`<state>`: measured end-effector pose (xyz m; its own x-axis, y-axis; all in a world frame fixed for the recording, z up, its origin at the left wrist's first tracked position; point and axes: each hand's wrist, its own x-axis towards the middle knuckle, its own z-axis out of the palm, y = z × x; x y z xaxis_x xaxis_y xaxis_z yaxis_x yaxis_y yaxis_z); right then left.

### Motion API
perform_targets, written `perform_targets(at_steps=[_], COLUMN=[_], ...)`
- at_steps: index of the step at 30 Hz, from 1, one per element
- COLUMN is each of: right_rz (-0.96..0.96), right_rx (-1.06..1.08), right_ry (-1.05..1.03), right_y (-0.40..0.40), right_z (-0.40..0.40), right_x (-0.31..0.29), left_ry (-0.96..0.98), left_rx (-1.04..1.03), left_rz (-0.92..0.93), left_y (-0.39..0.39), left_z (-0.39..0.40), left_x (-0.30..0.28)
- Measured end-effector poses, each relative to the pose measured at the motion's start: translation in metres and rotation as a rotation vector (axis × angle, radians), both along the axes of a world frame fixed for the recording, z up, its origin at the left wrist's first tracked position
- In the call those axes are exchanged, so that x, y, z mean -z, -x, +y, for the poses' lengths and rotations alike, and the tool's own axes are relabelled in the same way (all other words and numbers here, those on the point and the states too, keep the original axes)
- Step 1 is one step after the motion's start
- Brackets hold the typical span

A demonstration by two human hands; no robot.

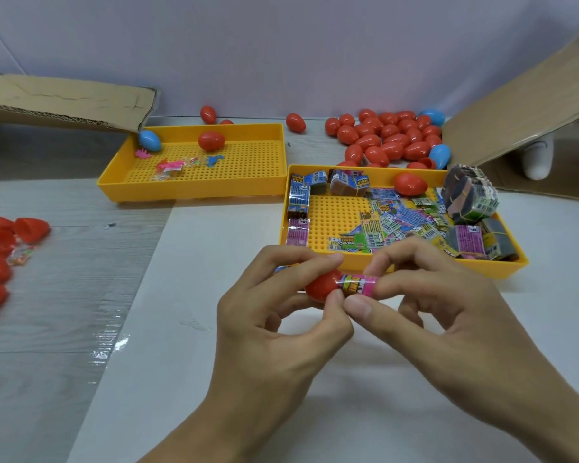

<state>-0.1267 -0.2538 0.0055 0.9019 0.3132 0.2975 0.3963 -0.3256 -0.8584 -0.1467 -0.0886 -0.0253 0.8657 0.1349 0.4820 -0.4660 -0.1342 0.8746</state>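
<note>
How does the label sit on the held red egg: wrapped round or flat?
Wrapped round: the label curves over one end of the red egg; left hand pinches the egg, right hand the label.

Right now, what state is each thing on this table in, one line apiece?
Red egg, closed, held between both hands.
Label sleeve, wrapped round the egg's right end.
Left hand, grips the red egg.
Right hand, pinches the label sleeve.
Egg halves, open, lying at far left.
Egg pile, closed, heaped at the back.
Right tray, partly filled with labels.
Left tray, holds small toys.
</note>
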Motion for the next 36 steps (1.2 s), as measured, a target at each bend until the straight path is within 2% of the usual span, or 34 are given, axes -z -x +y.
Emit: perform_targets(at_steps=[3, 6, 13, 22, 27, 36], right_rz=[-0.102, -0.088, 0.217, 0.695, 0.788, 0.861], right_rx=[0.057, 0.078, 0.009, 0.01, -0.033, 0.057], right_ry=[-0.053, -0.088, -0.277, -0.577, -0.573, -0.6], right_y=[0.004, 0.004, -0.002, -0.008, -0.006, -0.005], right_z=[0.003, 0.003, 0.0, 0.0, 0.001, 0.002], right_x=[-0.002, -0.004, -0.007, -0.016, -0.013, -0.008], left_ry=[0.034, 0.083, 0.069, -0.065, -0.095, -0.031], left_rx=[-0.044, -0.05, -0.012, -0.048, -0.048, 0.075], left_rz=[0.0, 0.005, -0.005, -0.18, -0.191, -0.072], left_y=[-0.001, -0.002, 0.001, 0.004, 0.006, 0.004], left_z=[0.001, 0.002, -0.001, -0.001, -0.003, -0.005], left_x=[-0.001, -0.002, -0.001, 0.004, 0.007, 0.011])
